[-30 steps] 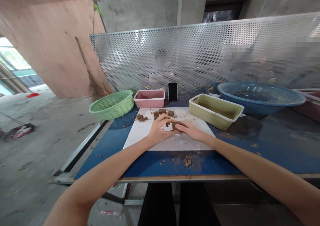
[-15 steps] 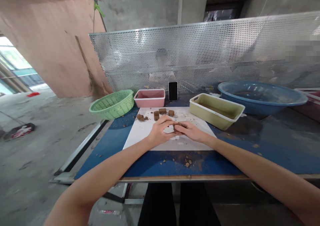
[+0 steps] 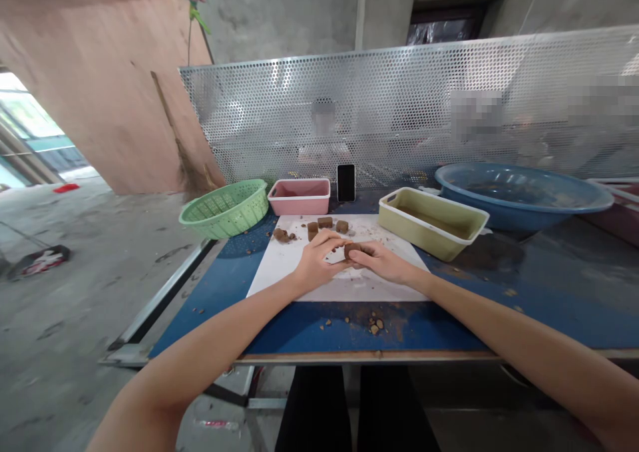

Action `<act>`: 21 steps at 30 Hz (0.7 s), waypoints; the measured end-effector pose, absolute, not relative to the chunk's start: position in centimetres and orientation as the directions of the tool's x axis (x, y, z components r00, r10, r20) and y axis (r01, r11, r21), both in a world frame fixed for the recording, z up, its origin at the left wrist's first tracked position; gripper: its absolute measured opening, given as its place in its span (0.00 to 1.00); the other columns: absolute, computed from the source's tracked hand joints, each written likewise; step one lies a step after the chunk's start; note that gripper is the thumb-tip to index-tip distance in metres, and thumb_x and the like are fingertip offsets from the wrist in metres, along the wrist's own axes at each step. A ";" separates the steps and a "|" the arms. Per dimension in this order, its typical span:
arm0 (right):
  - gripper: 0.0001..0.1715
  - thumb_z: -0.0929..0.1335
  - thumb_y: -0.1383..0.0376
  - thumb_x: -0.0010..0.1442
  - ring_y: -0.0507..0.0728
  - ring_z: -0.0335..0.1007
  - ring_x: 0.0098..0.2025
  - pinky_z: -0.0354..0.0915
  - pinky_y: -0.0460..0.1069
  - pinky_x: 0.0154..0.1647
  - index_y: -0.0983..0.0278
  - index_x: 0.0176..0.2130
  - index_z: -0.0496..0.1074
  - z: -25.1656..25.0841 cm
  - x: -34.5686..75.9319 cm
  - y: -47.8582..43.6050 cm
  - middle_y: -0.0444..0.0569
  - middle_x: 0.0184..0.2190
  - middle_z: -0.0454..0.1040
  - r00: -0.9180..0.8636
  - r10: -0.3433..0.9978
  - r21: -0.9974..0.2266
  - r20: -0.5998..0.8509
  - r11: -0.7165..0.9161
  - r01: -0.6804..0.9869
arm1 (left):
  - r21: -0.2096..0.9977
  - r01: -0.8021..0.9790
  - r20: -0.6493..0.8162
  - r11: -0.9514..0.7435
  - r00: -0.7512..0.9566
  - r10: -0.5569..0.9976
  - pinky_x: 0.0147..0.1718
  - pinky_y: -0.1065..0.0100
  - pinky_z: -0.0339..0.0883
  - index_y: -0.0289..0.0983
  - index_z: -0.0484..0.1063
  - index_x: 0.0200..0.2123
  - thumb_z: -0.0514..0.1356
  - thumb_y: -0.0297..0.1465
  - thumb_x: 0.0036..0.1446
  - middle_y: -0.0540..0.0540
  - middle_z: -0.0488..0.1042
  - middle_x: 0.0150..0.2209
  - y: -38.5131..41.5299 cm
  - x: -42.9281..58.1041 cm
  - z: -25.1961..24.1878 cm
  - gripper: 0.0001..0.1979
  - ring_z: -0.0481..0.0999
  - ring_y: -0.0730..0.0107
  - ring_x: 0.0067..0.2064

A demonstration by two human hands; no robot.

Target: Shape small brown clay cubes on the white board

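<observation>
A brown lump of clay [image 3: 352,250] is between my two hands, above a white sheet [image 3: 279,272]. My right hand [image 3: 382,263] is closed around its right side, with the thumb across the front. My left hand [image 3: 319,259] is curved in a C shape, its fingertips and thumb touching the lump from the left. Fingers cover part of the lump. Just beyond my hands, several short brown clay blocks, one of them a squarish block [image 3: 342,226], rest on the sheet. Crumbly clay pieces [image 3: 282,235] lie at its left edge.
A green basket [image 3: 224,216], a pink bin [image 3: 299,206] and an upright phone [image 3: 346,183] line the back of the blue table [image 3: 210,305]. To the right stand a yellow-green bin [image 3: 429,229] and a wide blue basin [image 3: 524,202]. Crumbs [image 3: 376,325] lie near the front edge.
My left fingers have drawn back slightly to the left, and more of the clay lump shows. My right hand has turned the lump a little.
</observation>
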State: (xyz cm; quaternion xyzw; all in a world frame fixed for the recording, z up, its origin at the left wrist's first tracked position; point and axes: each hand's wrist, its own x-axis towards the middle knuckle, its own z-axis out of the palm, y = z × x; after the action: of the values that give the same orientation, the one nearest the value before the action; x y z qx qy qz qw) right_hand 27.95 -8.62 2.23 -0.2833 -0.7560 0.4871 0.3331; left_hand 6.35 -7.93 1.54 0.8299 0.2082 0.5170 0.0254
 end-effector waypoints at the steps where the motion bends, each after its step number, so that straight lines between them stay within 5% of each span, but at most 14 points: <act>1: 0.30 0.67 0.37 0.69 0.54 0.54 0.31 0.58 0.51 0.35 0.60 0.34 0.67 2.0 27.9 -8.5 0.42 0.29 0.61 -0.617 0.757 -0.940 0.215 0.331 0.080 | 0.270 0.326 0.842 -0.906 0.375 0.386 0.41 0.61 0.78 0.38 0.81 0.49 0.72 0.39 0.63 0.42 0.79 0.42 -7.9 6.3 1.6 0.15 0.79 0.63 0.42; 6: 0.33 0.61 0.37 0.73 0.56 0.53 0.30 0.57 0.53 0.34 0.59 0.31 0.64 0.9 27.9 -7.8 0.44 0.28 0.60 -0.608 0.753 -0.963 0.249 0.260 -0.073 | 0.390 0.315 0.785 -0.865 0.377 0.492 0.40 0.63 0.76 0.38 0.81 0.50 0.72 0.41 0.64 0.42 0.79 0.44 -7.8 6.2 1.8 0.17 0.78 0.64 0.42; 14: 0.32 0.64 0.35 0.70 0.57 0.61 0.33 0.60 0.52 0.39 0.59 0.35 0.68 1.6 28.6 -7.7 0.44 0.30 0.65 -0.528 0.779 -0.885 0.340 0.454 0.100 | 0.572 0.201 0.717 -0.795 0.349 0.604 0.37 0.66 0.72 0.36 0.81 0.42 0.71 0.42 0.63 0.44 0.78 0.40 -7.7 6.4 2.2 0.15 0.75 0.68 0.36; 21: 0.31 0.64 0.36 0.71 0.57 0.64 0.35 0.61 0.53 0.39 0.58 0.34 0.69 2.1 28.6 -7.9 0.45 0.31 0.68 -0.549 0.765 -0.838 0.337 0.509 0.195 | 0.580 0.194 0.722 -0.791 0.327 0.610 0.36 0.66 0.70 0.36 0.81 0.39 0.76 0.46 0.55 0.45 0.77 0.37 -7.9 6.4 2.3 0.20 0.75 0.67 0.37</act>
State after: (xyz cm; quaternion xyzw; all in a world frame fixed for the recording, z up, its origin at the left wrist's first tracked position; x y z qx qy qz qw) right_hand 28.63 -7.90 2.10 -0.3042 -0.7885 0.3908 0.3646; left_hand 6.45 -7.94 2.25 0.7897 0.2545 0.5214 0.1993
